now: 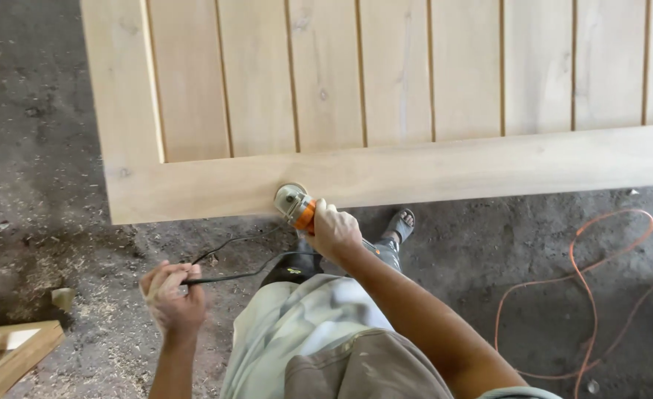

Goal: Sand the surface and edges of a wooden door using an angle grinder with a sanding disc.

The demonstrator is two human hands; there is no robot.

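- Right hand (334, 229) closed around an orange-bodied angle grinder (297, 205); its disc sits on the lower rail of a large pale wooden door panel (385, 103), near the left corner.
- Left hand (171, 292) closed on the black power cord (223, 277), held clear of the tool.
- Panel lies flat above a dusty concrete floor (38, 185); sawdust scattered, orange extension cable (600, 295) at right.
- Judgement: rail surface looks evenly pale on both sides of the disc; cannot tell what share is sanded.
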